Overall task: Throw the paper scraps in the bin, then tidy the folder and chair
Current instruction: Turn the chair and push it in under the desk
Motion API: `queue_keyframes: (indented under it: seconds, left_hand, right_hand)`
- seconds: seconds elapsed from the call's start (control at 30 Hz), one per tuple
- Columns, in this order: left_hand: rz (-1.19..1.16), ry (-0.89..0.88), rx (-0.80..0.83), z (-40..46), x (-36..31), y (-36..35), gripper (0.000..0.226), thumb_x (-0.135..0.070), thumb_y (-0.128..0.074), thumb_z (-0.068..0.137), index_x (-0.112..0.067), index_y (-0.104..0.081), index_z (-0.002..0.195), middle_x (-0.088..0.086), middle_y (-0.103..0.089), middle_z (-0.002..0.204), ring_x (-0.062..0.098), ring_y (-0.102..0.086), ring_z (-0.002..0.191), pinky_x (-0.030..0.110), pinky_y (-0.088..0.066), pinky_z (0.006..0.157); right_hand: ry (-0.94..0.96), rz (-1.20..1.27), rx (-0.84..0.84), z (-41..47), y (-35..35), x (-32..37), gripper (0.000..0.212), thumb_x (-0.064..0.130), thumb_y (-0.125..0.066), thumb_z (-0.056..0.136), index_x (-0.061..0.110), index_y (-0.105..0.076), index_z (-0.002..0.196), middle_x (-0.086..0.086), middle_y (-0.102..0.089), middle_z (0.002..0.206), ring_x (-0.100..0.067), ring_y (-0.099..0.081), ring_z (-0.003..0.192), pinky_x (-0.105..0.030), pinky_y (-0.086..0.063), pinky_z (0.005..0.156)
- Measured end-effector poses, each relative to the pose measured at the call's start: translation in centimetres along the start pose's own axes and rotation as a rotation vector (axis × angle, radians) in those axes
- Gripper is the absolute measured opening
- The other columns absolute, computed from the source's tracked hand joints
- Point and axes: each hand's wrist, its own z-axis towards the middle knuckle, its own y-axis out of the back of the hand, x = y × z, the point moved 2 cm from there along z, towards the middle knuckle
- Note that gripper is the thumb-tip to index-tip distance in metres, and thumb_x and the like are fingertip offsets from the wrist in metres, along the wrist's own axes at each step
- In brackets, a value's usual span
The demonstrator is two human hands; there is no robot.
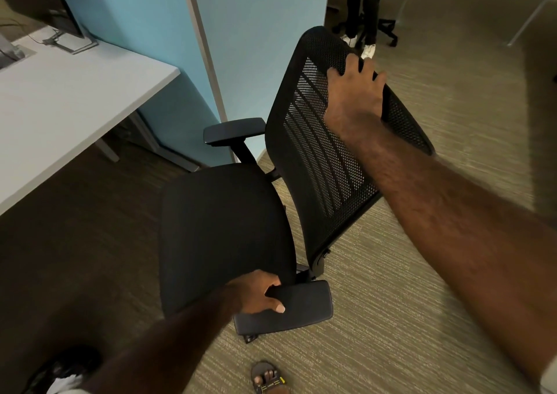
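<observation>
A black office chair (223, 228) with a mesh back stands on the carpet in the middle of the view, its seat facing left toward the desk. My right hand (354, 89) is closed over the top edge of the mesh backrest. My left hand (259, 292) grips the near armrest (295, 306), thumb on top. The far armrest (233, 130) sits close to the blue partition. No folder, paper scraps or bin are in view.
A white desk (69, 104) fills the upper left, with a monitor stand (70, 42) at its back. A blue partition (241, 47) rises behind the chair. Another person's legs (361, 11) and a second chair's base (387, 27) are at the far right. My sandalled foot (268, 377) is below.
</observation>
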Motion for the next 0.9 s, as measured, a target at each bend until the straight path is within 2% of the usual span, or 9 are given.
queue_keyframes:
  seconds: [0.2,0.3,0.37,0.53,0.63,0.77,0.9]
  left_hand:
    - [0.008,-0.002,0.004,-0.9,1.0,0.1,0.08,-0.075,-0.067,0.067,-0.033,-0.056,0.135,-0.003,-0.061,0.138,0.016,-0.061,0.122,0.044,-0.052,0.103]
    - [0.015,-0.008,0.006,-1.4,1.4,0.3,0.077,-0.07,-0.069,0.071,-0.032,-0.055,0.137,-0.002,-0.06,0.141,0.016,-0.06,0.124,0.043,-0.052,0.103]
    - [0.021,-0.007,0.014,-1.7,1.9,0.5,0.077,-0.067,-0.07,0.074,-0.032,-0.053,0.14,-0.002,-0.058,0.143,0.017,-0.059,0.125,0.041,-0.051,0.103]
    - [0.064,0.022,0.051,-2.7,3.2,1.2,0.081,-0.067,-0.07,0.073,-0.034,-0.048,0.144,-0.002,-0.053,0.146,0.019,-0.056,0.128,0.038,-0.048,0.102]
    - [0.121,0.013,0.073,-3.2,4.2,1.8,0.075,-0.065,-0.07,0.075,-0.032,-0.052,0.14,-0.001,-0.058,0.141,0.018,-0.059,0.122,0.033,-0.047,0.094]
    - [0.154,0.021,0.101,-4.0,6.1,2.7,0.071,-0.066,-0.069,0.075,-0.034,-0.054,0.137,-0.003,-0.06,0.139,0.017,-0.06,0.118,0.033,-0.046,0.089]
    - [0.186,0.06,0.096,-4.9,8.3,3.9,0.074,-0.066,-0.069,0.075,-0.036,-0.051,0.14,-0.005,-0.056,0.143,0.017,-0.058,0.123,0.035,-0.047,0.097]
  right_hand:
    - [0.01,-0.021,0.042,-0.6,0.3,0.4,0.078,0.023,-0.082,0.084,0.017,-0.048,0.155,-0.021,-0.029,0.164,-0.046,-0.032,0.15,-0.067,-0.031,0.12]
    - [0.055,-0.031,0.065,-0.9,0.5,0.0,0.068,0.026,-0.083,0.081,0.019,-0.059,0.145,-0.02,-0.03,0.165,-0.047,-0.033,0.148,-0.066,-0.033,0.119]
    - [0.111,-0.026,0.078,-1.0,0.6,-0.7,0.061,0.035,-0.084,0.08,0.023,-0.067,0.138,-0.019,-0.032,0.166,-0.046,-0.036,0.146,-0.064,-0.033,0.119]
    - [0.24,0.059,0.169,-1.4,1.3,-2.9,0.071,0.063,-0.081,0.077,0.04,-0.065,0.141,-0.013,-0.027,0.172,-0.043,-0.027,0.153,-0.061,-0.027,0.124]
    - [0.261,0.139,0.211,-2.0,1.5,-3.7,0.064,0.072,-0.073,0.078,0.047,-0.066,0.137,-0.007,-0.025,0.174,-0.043,-0.025,0.153,-0.06,-0.028,0.123]
    - [0.311,0.275,0.226,-2.6,1.5,-4.7,0.051,0.069,-0.068,0.084,0.046,-0.072,0.13,-0.002,-0.03,0.173,-0.039,-0.023,0.153,-0.057,-0.028,0.123]
    - [0.346,0.453,0.201,-3.1,1.4,-5.4,0.036,0.054,-0.067,0.091,0.046,-0.076,0.124,0.004,-0.039,0.17,-0.033,-0.024,0.15,-0.046,-0.032,0.12]
